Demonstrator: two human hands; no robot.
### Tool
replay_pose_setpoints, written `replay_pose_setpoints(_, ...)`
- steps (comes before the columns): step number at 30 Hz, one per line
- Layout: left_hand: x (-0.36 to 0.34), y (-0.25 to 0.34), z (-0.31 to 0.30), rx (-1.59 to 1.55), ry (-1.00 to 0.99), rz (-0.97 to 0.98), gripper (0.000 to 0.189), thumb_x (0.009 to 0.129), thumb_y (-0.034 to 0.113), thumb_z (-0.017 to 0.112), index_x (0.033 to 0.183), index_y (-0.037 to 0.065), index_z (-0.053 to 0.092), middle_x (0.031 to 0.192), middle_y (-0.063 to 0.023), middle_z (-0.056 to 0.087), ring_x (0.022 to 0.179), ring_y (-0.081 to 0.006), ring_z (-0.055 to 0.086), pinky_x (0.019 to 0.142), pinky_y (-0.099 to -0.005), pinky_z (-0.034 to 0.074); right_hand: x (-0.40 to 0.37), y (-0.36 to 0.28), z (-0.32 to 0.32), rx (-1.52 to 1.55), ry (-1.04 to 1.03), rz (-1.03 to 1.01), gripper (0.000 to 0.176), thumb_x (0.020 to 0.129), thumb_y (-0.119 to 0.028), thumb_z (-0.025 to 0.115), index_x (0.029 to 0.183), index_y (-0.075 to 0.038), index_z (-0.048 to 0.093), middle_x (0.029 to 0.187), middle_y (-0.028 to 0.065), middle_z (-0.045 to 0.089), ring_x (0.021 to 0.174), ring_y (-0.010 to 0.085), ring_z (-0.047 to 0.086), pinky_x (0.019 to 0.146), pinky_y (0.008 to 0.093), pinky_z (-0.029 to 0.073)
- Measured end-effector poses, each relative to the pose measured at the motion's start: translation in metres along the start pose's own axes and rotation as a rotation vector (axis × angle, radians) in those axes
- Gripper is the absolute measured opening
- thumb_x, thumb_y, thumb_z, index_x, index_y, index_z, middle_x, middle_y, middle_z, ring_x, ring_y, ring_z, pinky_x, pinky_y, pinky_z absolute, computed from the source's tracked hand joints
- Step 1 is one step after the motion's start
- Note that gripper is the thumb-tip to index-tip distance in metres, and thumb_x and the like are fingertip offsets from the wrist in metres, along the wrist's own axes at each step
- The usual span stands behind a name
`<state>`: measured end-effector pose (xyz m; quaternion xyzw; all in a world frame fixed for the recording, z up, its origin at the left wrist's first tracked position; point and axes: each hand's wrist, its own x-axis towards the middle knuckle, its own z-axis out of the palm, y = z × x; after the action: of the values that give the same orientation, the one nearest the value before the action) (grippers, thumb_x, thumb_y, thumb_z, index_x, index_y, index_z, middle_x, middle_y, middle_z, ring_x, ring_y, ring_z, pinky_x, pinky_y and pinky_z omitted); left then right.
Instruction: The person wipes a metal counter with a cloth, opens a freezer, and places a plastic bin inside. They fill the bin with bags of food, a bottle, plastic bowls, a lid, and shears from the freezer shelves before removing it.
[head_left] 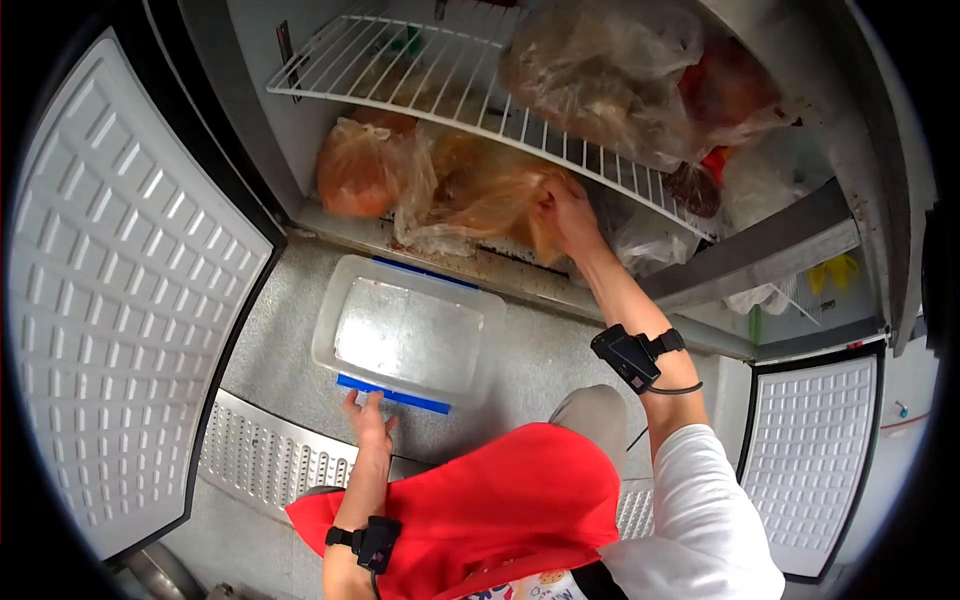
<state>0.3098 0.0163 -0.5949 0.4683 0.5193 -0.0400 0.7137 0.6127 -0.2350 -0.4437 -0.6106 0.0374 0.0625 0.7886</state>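
Observation:
My right hand point(568, 212) reaches under the wire shelf, its fingers closed on a clear plastic bag point(480, 190) with yellowish-brown contents. Left of that bag sits another plastic bag point(357, 172) holding something orange-pink. On the floor in front of the fridge stands a clear plastic box point(410, 325) with no lid on it and blue latches on its long sides; nothing lies in it. Close to its near blue latch point(392, 393) is my left hand point(371, 422), fingers apart and holding nothing, fingertips right at the latch.
Above my right hand runs a white wire shelf point(420, 85), loaded with large plastic bags point(610, 80). A swung-open fridge door point(130, 290) stands at the left, another door point(810, 450) at the right. A perforated metal strip point(270, 445) crosses the floor behind the box.

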Motion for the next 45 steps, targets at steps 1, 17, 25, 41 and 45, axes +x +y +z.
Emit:
replay_pose_setpoints(1,0.001,-0.001,0.003,0.007,-0.008,0.034,0.064,0.077,0.023,0.06,0.13,0.015,0.025,0.136,-0.0129,0.026,0.117,-0.0293,0.033,0.075,-0.0423,0.044,-0.01,-0.007,0.019,0.004,0.019,-0.006,0.012,0.088,-0.015,0.05,0.094,-0.006,0.056,0.077,0.0011,0.053,0.07,0.0106,0.051,0.058,0.0244,0.042)
replay_pose_setpoints(17,-0.03,0.046,0.019,-0.193,-0.008,0.309,0.056,0.084,0.03,0.057,0.129,0.009,0.03,0.12,-0.0133,0.028,0.104,-0.0238,0.038,0.091,-0.0402,0.034,-0.104,0.004,0.129,0.017,-0.465,0.292,0.021,0.087,-0.011,0.045,0.103,-0.001,0.055,0.089,0.0037,0.058,0.069,0.0094,0.054,0.059,0.0229,0.05)
replay_pose_setpoints(25,-0.028,0.024,0.055,0.005,-0.02,0.568,0.037,0.082,0.021,0.065,0.11,0.01,0.043,0.103,-0.0048,0.043,0.083,-0.0126,0.048,0.073,-0.0268,0.041,-0.12,0.125,0.123,-0.231,-0.425,0.622,0.02,0.084,-0.015,0.053,0.1,-0.004,0.059,0.08,0.0008,0.059,0.064,0.0061,0.053,0.053,0.0196,0.05)
replay_pose_setpoints(41,0.007,-0.003,0.022,-0.16,-0.001,0.037,0.004,0.085,0.019,0.054,0.083,0.016,0.051,0.078,0.0031,0.055,0.066,-0.0073,0.054,0.055,-0.0225,0.041,-0.188,0.216,0.069,-0.918,-0.401,0.087,0.028,0.079,-0.016,0.058,0.107,-0.013,0.055,0.086,0.008,0.064,0.075,0.0224,0.063,0.062,0.0337,0.049)
replay_pose_setpoints(45,0.01,-0.008,0.015,-0.149,-0.01,0.061,0.005,0.086,0.019,0.054,0.083,0.016,0.051,0.08,0.0021,0.056,0.067,-0.0074,0.055,0.055,-0.0225,0.042,-0.193,0.213,0.09,-1.263,-0.425,0.055,0.037,0.078,-0.019,0.056,0.115,-0.018,0.053,0.087,0.0138,0.064,0.083,0.0333,0.061,0.071,0.043,0.049)
